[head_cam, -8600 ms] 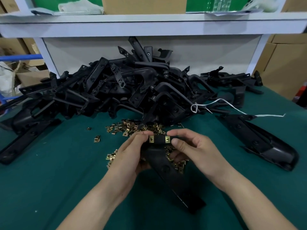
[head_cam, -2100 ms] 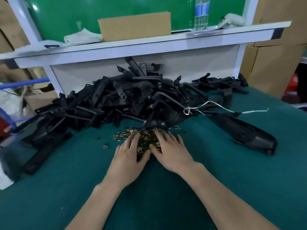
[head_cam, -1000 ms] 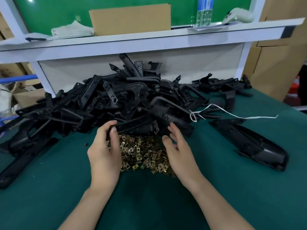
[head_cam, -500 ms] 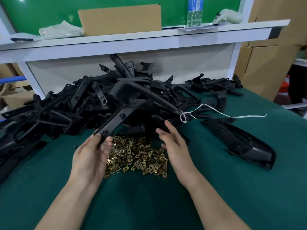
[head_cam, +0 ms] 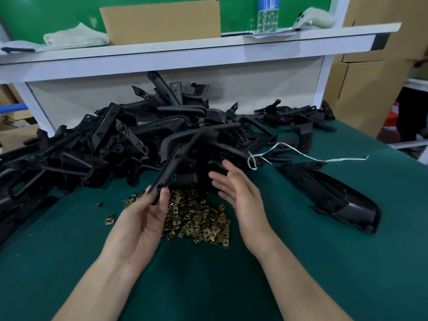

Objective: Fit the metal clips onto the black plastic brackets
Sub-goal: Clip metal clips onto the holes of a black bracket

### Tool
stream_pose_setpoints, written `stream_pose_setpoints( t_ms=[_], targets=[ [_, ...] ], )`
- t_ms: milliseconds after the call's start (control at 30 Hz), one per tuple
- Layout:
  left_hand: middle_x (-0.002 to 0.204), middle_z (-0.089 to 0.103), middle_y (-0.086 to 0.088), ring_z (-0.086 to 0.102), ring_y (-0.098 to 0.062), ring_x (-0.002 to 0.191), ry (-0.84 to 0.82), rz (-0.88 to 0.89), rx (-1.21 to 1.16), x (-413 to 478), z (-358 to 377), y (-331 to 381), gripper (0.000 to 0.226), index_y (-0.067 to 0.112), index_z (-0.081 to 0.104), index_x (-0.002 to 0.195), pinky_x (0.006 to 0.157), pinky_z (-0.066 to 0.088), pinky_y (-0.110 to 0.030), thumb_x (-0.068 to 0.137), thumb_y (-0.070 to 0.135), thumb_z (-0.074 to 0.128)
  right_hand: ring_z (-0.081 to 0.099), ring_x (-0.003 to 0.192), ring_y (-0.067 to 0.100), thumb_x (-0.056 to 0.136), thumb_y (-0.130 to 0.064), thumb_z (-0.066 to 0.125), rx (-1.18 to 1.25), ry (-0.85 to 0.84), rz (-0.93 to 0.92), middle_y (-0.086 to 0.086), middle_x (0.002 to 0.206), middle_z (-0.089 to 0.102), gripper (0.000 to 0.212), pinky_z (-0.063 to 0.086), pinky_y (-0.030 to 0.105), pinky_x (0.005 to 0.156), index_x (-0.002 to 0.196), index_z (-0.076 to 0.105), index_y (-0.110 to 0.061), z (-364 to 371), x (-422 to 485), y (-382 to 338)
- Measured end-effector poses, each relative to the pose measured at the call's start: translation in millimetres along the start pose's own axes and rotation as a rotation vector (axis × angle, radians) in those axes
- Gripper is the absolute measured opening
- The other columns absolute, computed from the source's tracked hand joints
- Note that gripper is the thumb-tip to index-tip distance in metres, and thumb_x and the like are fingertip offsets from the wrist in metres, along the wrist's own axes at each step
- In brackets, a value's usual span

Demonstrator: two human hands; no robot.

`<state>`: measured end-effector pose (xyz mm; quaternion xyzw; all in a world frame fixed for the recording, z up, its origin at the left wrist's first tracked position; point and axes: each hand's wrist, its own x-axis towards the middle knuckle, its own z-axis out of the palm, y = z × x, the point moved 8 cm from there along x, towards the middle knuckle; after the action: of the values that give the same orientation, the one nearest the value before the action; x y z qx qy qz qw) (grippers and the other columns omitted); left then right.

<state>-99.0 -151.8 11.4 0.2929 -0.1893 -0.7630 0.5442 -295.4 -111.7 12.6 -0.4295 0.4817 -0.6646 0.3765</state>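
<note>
Fetching step: left hand (head_cam: 141, 218) pinches a bracket's (head_cam: 171, 166) near end, drawing it off the heap; right hand (head_cam: 240, 193) open beside it; clips (head_cam: 196, 216) beneath; next, steady bracket, pick one clip.

On the green counter (head_cam: 347, 262) lie a pile of black plastic brackets (head_cam: 115, 144), loose metal clips (head_cam: 199, 218) and a white string (head_cam: 301, 155).

The cloth-covered desk (head_cam: 69, 262) is a plain dark teal green. The heaped black plastic brackets (head_cam: 139, 140) are matt black throughout. The small square metal clips (head_cam: 196, 218) are brassy gold. The thin cord (head_cam: 347, 158) and long shelf (head_cam: 185, 59) are white, the cardboard box (head_cam: 162, 22) is plain brown, and the backboard (head_cam: 58, 15) is bright green.
</note>
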Motion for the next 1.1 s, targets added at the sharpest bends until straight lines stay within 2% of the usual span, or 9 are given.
stream_pose_setpoints(
  t_ms=[200,367,533,633,800,867,933,1033,1100],
  targets=[
    [0.074,0.065,-0.011,0.066,-0.01,0.057,0.098,-0.212,-0.056,-8,-3,-25,0.022,-0.007,0.061,0.11,0.048,0.052,-0.012,0.102,0.008,0.048,0.068,0.112,0.012,0.094,-0.061,0.043,0.094,-0.011,0.019,-0.008,0.121,0.072,0.042,0.048,0.036,0.097,0.133,0.048,-0.047,0,6,0],
    [0.074,0.064,-0.011,0.065,-0.01,0.056,0.089,-0.235,-0.052,-11,1,-28,0.024,-0.007,0.062,0.111,0.047,0.052,-0.013,0.102,0.009,0.047,0.07,0.109,0.016,0.087,-0.064,0.052,0.138,-0.003,0.035,-0.007,0.12,0.072,0.04,0.052,0.033,0.091,0.126,0.051,-0.055,-1,8,1],
    [0.08,0.068,-0.014,0.068,-0.012,0.06,0.05,-0.246,-0.073,-12,4,-36,0.029,-0.007,0.061,0.119,0.049,0.054,-0.015,0.103,0.012,0.047,0.071,0.108,0.021,0.098,-0.046,0.052,0.287,0.042,0.079,-0.003,0.119,0.073,0.061,0.058,0.03,0.085,0.153,0.028,-0.034,-4,9,4],
    [0.085,0.073,-0.014,0.069,-0.012,0.061,-0.001,-0.176,-0.006,-13,8,-34,0.029,-0.001,0.062,0.12,0.051,0.055,-0.016,0.095,0.01,0.054,0.071,0.106,0.024,0.099,-0.051,0.049,0.409,0.051,0.139,0.002,0.119,0.073,0.05,0.059,0.03,0.082,0.144,0.041,-0.031,-7,10,1],
    [0.077,0.072,-0.005,0.069,-0.016,0.063,-0.121,0.263,0.381,-25,23,-13,0.014,0.015,0.062,0.109,0.057,0.057,-0.021,0.099,0.01,0.053,0.071,0.105,0.025,0.102,-0.057,0.034,0.507,0.037,0.189,0.009,0.124,0.07,0.052,0.056,0.041,0.094,0.14,0.049,-0.024,-10,7,0],
    [0.077,0.073,-0.004,0.072,-0.017,0.066,-0.073,0.577,0.617,-37,24,8,0.017,0.028,0.062,0.104,0.06,0.058,-0.021,0.103,0.014,0.052,0.071,0.106,0.027,0.102,-0.058,0.035,0.582,0.046,0.216,0.012,0.125,0.068,0.053,0.056,0.043,0.094,0.139,0.052,-0.024,-16,5,0],
    [0.078,0.073,0.004,0.072,-0.006,0.069,-0.063,0.953,0.959,-57,31,23,0.02,0.039,0.058,0.104,0.063,0.055,-0.013,0.103,0.02,0.052,0.07,0.109,0.028,0.102,-0.058,0.037,0.596,0.035,0.208,0.012,0.125,0.069,0.051,0.056,0.042,0.093,0.139,0.052,-0.026,-21,4,-2],
    [0.102,0.07,0.014,0.064,0.007,0.088,-0.249,1.359,1.464,-85,56,2,0.015,0.023,0.057,0.116,0.075,0.047,0.0,0.103,0.019,0.049,0.068,0.113,0.024,0.094,-0.063,0.045,0.538,0.011,0.187,0.007,0.126,0.069,0.054,0.057,0.04,0.092,0.138,0.052,-0.032,-19,1,-3],
    [0.119,0.069,0.0,0.066,-0.003,0.102,-0.404,1.443,1.649,-94,66,-22,0.022,0.014,0.055,0.118,0.079,0.058,-0.015,0.096,0.017,0.051,0.068,0.114,0.021,0.082,-0.065,0.056,0.512,-0.005,0.19,0.003,0.128,0.068,0.056,0.058,0.038,0.09,0.13,0.058,-0.036,-15,-1,-3]
  ],
)
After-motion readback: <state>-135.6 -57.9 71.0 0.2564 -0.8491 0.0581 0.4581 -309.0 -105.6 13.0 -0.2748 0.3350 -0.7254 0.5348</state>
